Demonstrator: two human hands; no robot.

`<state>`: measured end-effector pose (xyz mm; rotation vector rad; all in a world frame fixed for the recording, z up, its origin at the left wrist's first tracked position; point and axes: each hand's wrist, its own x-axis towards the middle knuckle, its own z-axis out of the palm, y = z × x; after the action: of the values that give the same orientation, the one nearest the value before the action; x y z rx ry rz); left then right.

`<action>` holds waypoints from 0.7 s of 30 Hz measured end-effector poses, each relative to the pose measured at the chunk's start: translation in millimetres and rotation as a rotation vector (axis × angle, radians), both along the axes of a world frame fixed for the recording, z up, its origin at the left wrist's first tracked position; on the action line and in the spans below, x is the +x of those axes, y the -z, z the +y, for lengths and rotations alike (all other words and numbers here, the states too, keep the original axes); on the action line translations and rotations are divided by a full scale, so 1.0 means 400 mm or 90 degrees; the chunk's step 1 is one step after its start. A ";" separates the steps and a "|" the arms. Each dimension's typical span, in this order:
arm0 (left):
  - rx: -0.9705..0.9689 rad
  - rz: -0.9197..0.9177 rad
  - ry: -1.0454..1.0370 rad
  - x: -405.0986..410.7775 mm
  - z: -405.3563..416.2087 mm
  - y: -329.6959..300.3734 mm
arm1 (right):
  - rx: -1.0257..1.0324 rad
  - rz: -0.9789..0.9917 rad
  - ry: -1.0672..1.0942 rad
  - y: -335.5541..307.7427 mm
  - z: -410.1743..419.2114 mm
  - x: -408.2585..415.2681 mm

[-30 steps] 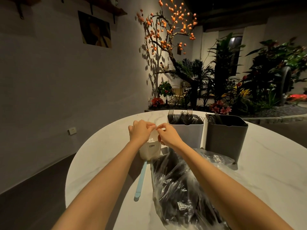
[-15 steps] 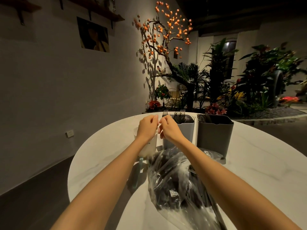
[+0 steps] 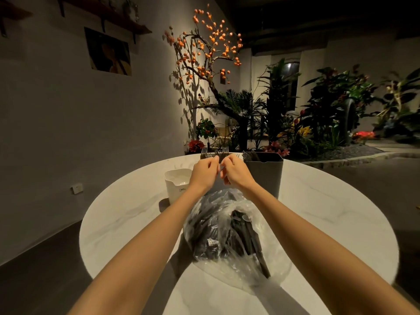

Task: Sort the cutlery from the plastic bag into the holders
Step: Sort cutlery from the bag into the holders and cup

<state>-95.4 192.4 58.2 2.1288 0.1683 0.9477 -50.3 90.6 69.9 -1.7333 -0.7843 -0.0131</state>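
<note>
Up over the far side of the table [image 3: 127, 214], the left hand [image 3: 203, 171] and right hand [image 3: 235, 171] met fingertip to fingertip, fingers curled as if pinching something small; what they held could not be made out. Behind them stood forks [image 3: 214, 153] in a holder. A dark holder [image 3: 264, 173] stood right of the right hand, a white holder [image 3: 176, 184] left of the left. Nearer than both hands lay the plastic bag [image 3: 229, 230] of dark cutlery.

left hand [image 3: 203, 173]: fingers curled | right hand [image 3: 236, 172]: fingers curled | hands: fingertips nearly touching
</note>
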 end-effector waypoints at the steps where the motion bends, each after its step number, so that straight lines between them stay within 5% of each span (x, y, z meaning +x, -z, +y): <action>1: 0.001 -0.001 0.004 -0.003 -0.011 0.004 | -0.001 0.001 0.004 0.005 -0.013 -0.002; 13: -0.049 0.011 0.066 -0.027 -0.109 0.080 | -0.073 0.002 0.049 0.094 -0.134 -0.036; 21: 0.070 0.061 0.028 -0.039 -0.142 0.166 | -0.405 0.030 0.155 0.191 -0.181 -0.020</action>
<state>-111.0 135.8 -8.1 2.2716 0.1197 0.8466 -58.1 18.0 -6.3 -2.4155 -0.5672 0.1249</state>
